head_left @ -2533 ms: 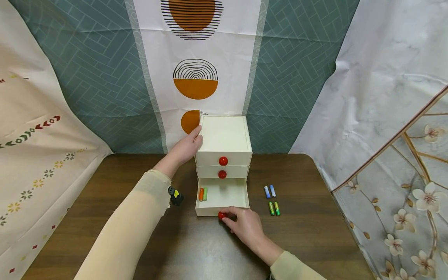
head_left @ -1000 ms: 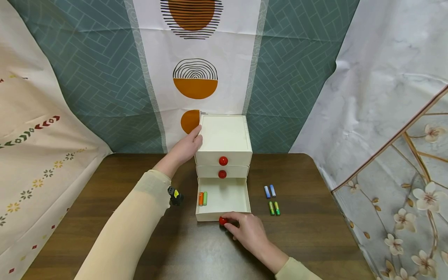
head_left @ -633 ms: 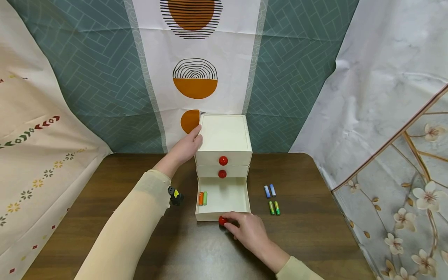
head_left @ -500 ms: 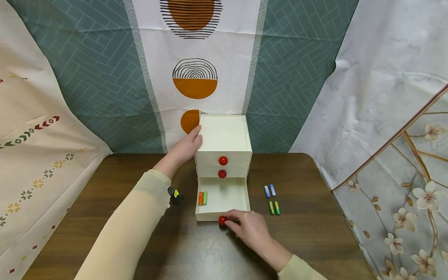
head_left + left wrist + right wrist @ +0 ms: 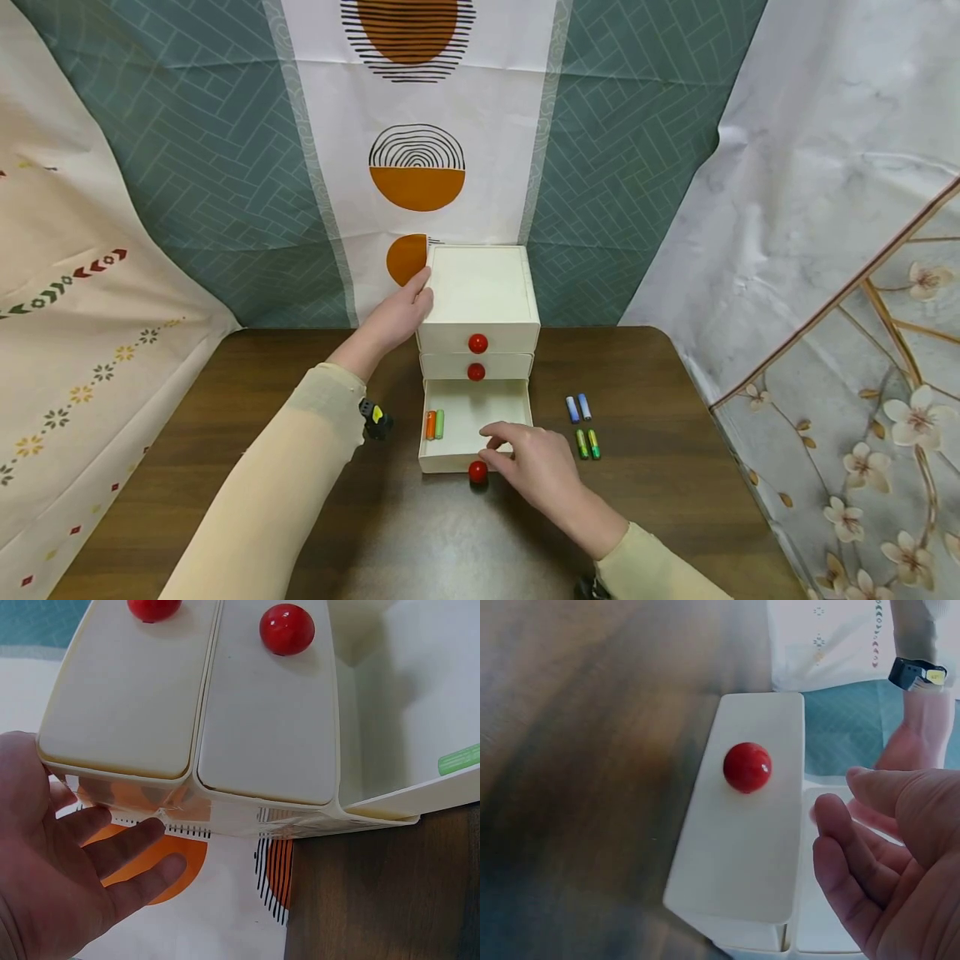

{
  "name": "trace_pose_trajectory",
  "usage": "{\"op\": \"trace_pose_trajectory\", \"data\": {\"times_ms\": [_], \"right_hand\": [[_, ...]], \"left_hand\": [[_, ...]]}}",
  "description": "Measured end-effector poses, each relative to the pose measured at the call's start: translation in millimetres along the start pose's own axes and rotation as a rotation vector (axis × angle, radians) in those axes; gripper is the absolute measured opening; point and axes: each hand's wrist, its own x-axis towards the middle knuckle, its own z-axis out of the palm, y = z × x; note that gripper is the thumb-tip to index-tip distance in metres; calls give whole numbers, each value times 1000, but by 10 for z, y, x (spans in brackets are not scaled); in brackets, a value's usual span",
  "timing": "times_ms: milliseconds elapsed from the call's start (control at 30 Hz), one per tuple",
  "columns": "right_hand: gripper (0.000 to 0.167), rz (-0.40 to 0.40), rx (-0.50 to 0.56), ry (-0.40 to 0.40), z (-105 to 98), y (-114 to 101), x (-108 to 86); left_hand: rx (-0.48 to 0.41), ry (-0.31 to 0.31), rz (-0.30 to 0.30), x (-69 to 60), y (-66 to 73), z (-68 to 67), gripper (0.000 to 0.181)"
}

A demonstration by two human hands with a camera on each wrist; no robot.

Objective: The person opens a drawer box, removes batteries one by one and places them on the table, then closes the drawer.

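Observation:
A white drawer cabinet (image 5: 483,283) stands at the back of the table, its bottom drawer (image 5: 450,463) pulled out. Inside, an orange battery (image 5: 431,425) and a light green battery (image 5: 439,424) lie side by side at the left wall. My left hand (image 5: 393,321) rests against the cabinet's upper left side; in the left wrist view its fingers are extended beside it. Just above the drawer's front, my right hand (image 5: 536,462) hovers with loosely bent fingers, holding nothing. The bottom drawer's red knob (image 5: 748,767) is apart from those fingers.
Right of the drawer, two blue-and-white batteries (image 5: 578,408) and two green-and-yellow batteries (image 5: 588,444) lie on the brown table (image 5: 660,500). Two upper drawers with red knobs (image 5: 477,343) are closed. Patterned cloths (image 5: 630,167) hang behind and at both sides.
The bottom drawer came out a little further toward me, then stopped. My right hand has let go of its knob and risen above the drawer front. The left hand stays put.

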Motion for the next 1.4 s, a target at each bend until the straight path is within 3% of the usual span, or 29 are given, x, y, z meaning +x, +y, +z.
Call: {"op": "trace_pose_trajectory", "data": {"times_ms": [267, 800, 1400], "right_hand": [[27, -19, -23, 0, 6, -27, 202], [36, 21, -75, -114, 171, -35, 561], [43, 74, -48, -258, 444, 9, 792]], "left_hand": [[4, -5, -6, -24, 9, -9, 68], [-2, -8, -4, -21, 6, -8, 68], [-19, -14, -1, 1, -39, -8, 68]]}}
